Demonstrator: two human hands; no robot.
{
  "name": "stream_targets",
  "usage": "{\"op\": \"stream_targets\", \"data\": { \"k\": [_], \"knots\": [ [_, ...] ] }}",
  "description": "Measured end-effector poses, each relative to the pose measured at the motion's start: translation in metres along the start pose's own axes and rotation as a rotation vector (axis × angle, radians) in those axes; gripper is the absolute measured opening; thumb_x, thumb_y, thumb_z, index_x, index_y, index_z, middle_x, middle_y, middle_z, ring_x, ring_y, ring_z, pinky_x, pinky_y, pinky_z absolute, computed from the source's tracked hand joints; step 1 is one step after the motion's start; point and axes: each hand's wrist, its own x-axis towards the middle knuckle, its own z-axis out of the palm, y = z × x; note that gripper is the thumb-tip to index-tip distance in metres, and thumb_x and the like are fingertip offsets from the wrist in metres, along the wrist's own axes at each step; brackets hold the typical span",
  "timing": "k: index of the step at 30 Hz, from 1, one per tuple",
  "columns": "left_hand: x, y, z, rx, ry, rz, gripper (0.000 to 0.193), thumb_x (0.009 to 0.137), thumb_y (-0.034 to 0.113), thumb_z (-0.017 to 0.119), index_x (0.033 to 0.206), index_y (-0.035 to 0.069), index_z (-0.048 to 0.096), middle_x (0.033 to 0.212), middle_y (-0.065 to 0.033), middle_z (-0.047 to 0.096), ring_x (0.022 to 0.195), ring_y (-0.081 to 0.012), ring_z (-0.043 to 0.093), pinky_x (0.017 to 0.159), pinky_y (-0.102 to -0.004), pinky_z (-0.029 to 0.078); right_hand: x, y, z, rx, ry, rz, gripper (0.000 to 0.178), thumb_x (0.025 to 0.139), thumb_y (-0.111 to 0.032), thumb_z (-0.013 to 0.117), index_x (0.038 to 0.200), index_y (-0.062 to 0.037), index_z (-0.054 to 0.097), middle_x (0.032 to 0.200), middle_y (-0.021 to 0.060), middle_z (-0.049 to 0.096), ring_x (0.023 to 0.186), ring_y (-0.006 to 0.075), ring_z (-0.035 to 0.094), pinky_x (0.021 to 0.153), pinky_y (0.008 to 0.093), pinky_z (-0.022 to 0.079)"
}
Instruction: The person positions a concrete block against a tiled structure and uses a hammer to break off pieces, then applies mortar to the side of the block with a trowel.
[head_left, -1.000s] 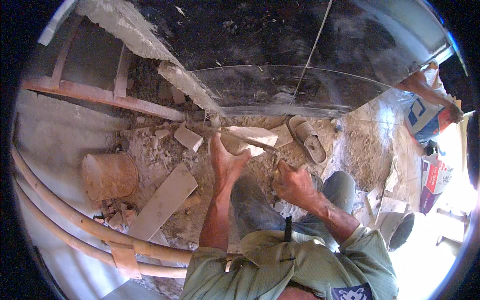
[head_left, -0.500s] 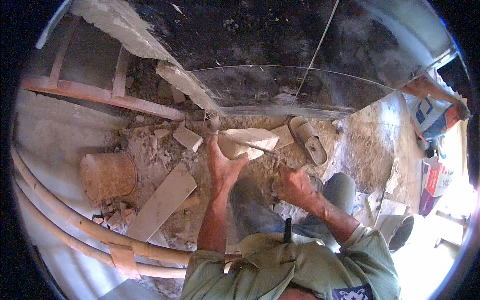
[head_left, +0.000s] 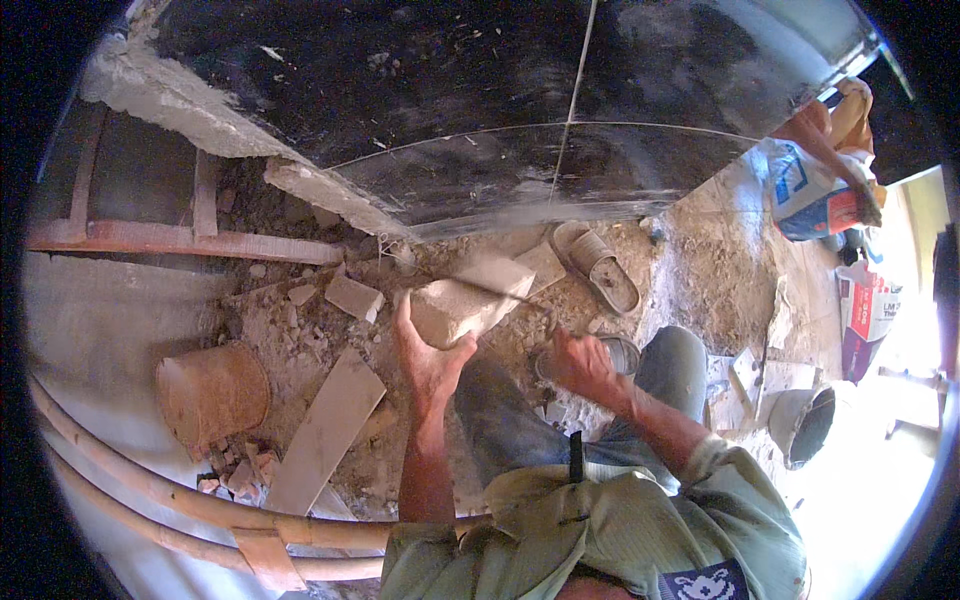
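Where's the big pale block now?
In the head view, the block is near the middle, gripped by the left hand, left of the sandal.

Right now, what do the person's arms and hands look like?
The five-fingered left hand and right hand are bare, with no gloves to be seen. No watch or bracelet shows on the bare forearms either. Loose, greyish-green cloth shirt sleeves with faint stripes end near the elbows.

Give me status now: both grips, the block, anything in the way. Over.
Left grip holding pale block. Right grip on thin tool, across block. Loose sandal nearby, apart from block.
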Motion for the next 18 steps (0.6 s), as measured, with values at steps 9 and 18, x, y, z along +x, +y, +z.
{"op": "stream_targets", "data": {
  "k": [9,18],
  "knots": [
    [-0.006,-0.016,-0.003,0.029,0.009,0.023,0.1,0.059,0.018,0.081,0.141,0.0,0.028,0.134,-0.0228,0.041,0.124,-0.0361,0.042,0.104,-0.0467,0.037,0.002,-0.041,-0.01,-0.017,0.053,-0.153,0.038,0.079,-0.011,0.058,0.114,0.0017,0.049,0.073,0.0175,0.059,0.059,0.0339,0.06,0.051,0.0466,0.045],
    [-0.018,-0.037,-0.008,-0.019,0.035,0.03,0.101,0.056,0.02,0.082,0.14,0.003,0.03,0.131,-0.0205,0.043,0.122,-0.0358,0.044,0.102,-0.0477,0.037,0.026,0.044,0.089,-0.252,0.211,-0.083,0.04,0.081,-0.014,0.056,0.117,0.0016,0.054,0.07,0.0118,0.054,0.064,0.0307,0.057,0.054,0.0412,0.046]
  ]
}}
